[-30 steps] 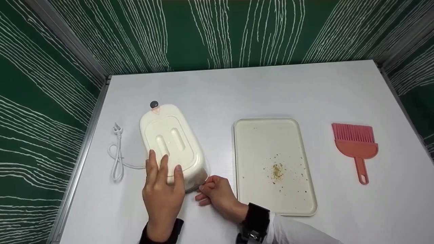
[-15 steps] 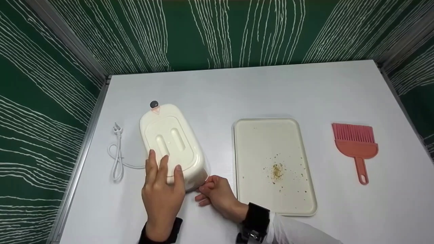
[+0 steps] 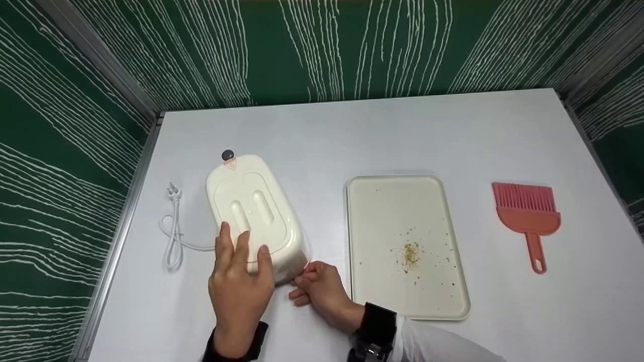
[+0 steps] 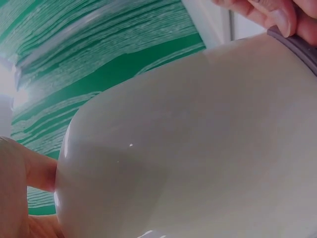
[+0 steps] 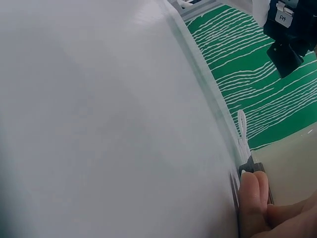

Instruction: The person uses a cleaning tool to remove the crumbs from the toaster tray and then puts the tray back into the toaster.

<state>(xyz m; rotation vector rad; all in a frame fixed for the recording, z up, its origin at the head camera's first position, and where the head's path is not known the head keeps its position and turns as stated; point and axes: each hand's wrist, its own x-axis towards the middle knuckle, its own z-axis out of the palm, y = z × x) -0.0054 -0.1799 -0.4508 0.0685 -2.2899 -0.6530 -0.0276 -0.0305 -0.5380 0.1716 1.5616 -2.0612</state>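
A cream toaster (image 3: 251, 201) with two slot-shaped hollows in its top and a grey knob (image 3: 228, 155) at the far end stands on the left half of the table. My left hand (image 3: 239, 291) rests its extended fingers on the toaster's near top edge, steadying nothing else. At the near right corner, my right hand (image 3: 324, 291) pinches the dark grey base rim (image 4: 297, 49), low by the tabletop. The right wrist view shows those fingertips (image 5: 250, 183) along the same rim. The underside of the toaster is hidden.
Right of the toaster lies a cream tray (image 3: 397, 206) with a small heap of crumbs (image 3: 411, 254) and scattered specks. Farther right is a red brush (image 3: 528, 221). A white power cord (image 3: 175, 231) with its plug lies coiled to the left. Green walls border the table (image 3: 352, 136).
Both wrists have shifted very slightly left. The hands keep their places on the toaster; the tray and brush stay put.
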